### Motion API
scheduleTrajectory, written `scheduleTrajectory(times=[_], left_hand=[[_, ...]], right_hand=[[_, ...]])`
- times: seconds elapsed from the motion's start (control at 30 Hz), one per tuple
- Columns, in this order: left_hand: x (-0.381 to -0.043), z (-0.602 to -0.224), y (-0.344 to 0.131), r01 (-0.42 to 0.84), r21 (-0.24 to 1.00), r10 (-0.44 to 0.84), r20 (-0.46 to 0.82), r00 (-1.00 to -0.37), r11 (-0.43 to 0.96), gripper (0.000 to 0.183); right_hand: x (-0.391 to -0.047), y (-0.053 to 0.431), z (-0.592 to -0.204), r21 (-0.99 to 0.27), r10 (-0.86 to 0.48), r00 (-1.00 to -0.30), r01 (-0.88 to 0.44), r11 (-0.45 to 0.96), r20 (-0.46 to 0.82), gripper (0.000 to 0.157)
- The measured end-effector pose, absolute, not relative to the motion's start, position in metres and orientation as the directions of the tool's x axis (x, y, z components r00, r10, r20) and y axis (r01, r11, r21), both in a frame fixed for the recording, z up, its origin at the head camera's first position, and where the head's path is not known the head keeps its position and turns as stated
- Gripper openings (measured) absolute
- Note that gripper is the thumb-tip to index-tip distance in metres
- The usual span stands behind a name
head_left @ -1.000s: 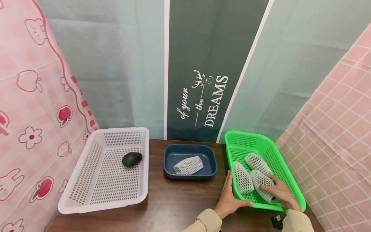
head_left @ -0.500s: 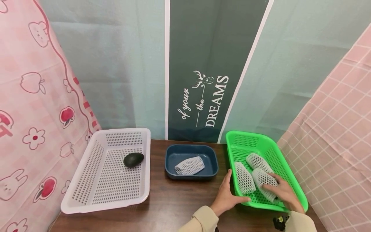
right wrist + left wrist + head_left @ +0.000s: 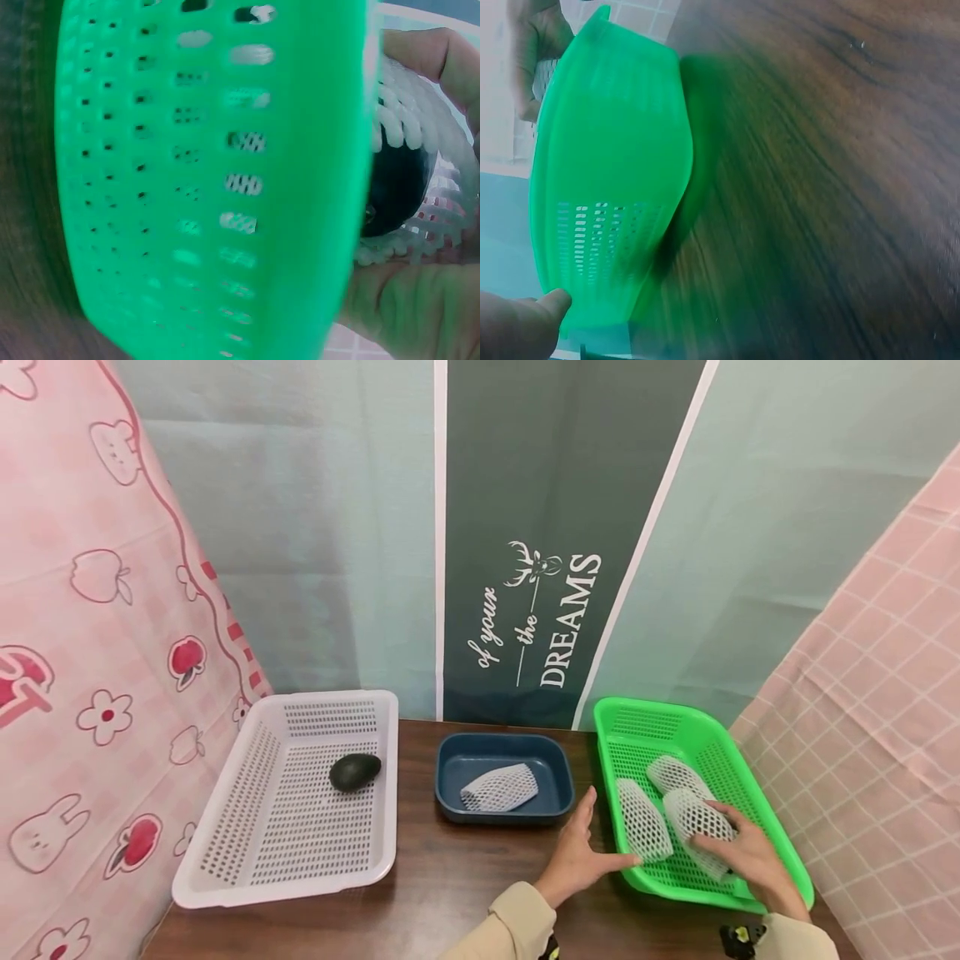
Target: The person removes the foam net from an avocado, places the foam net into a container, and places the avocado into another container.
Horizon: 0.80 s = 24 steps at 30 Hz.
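Note:
In the head view my right hand (image 3: 753, 858) grips an avocado in a white foam net (image 3: 692, 822), over the front of the green basket (image 3: 783, 852). The right wrist view shows the dark end of the fruit (image 3: 401, 184) out of the net's opening. Two more white foam-netted pieces lie in that basket: one along its left side (image 3: 645, 827), another behind (image 3: 675, 775). My left hand (image 3: 577, 860) is at the basket's left front corner, fingers extended, with the thumb (image 3: 555, 304) at the rim.
A blue tray (image 3: 504, 817) with an empty-looking foam net (image 3: 501, 787) stands mid-table. On the left, a white basket (image 3: 390, 810) holds a bare avocado (image 3: 355, 772). Curtains hang behind and at both sides of the wooden table (image 3: 435, 893).
My right hand has shifted the netted avocado slightly, its near end rising. My left hand's fingers have eased away from the basket's side. The whole head view has drifted a little.

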<state>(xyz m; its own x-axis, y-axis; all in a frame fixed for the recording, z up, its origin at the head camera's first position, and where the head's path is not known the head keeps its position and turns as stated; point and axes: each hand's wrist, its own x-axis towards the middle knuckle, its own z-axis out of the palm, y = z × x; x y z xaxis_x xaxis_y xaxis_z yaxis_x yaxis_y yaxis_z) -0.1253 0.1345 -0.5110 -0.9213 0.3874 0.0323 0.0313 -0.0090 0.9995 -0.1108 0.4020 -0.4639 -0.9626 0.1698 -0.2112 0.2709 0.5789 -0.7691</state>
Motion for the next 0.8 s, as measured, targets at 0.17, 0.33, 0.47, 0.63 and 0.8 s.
scheduleTrajectory(times=[0.17,0.33,0.47,0.63,0.8], left_hand=[[-0.129,-0.509,0.126,0.053,0.997,0.389,0.067,-0.919,-0.047,0.098],[-0.134,-0.506,0.117,0.069,0.995,0.387,0.090,-0.918,-0.068,0.097],[-0.138,-0.502,0.109,0.083,0.994,0.378,0.106,-0.920,-0.078,0.095],[-0.142,-0.496,0.099,0.090,0.992,0.374,0.116,-0.920,-0.086,0.093],[-0.144,-0.491,0.094,0.074,0.990,0.396,0.116,-0.911,-0.120,0.092]], right_hand=[[-0.110,0.399,-0.459,-0.772,0.150,-0.978,0.207,0.601,-0.145,0.083],[-0.109,0.396,-0.455,-0.767,0.142,-0.986,0.160,0.622,-0.090,0.081],[-0.108,0.391,-0.452,-0.783,0.147,-0.987,0.140,0.606,-0.062,0.080],[-0.106,0.385,-0.447,-0.797,0.138,-0.990,0.111,0.593,-0.035,0.080],[-0.105,0.380,-0.440,-0.774,0.126,-0.992,0.100,0.625,-0.026,0.083]])
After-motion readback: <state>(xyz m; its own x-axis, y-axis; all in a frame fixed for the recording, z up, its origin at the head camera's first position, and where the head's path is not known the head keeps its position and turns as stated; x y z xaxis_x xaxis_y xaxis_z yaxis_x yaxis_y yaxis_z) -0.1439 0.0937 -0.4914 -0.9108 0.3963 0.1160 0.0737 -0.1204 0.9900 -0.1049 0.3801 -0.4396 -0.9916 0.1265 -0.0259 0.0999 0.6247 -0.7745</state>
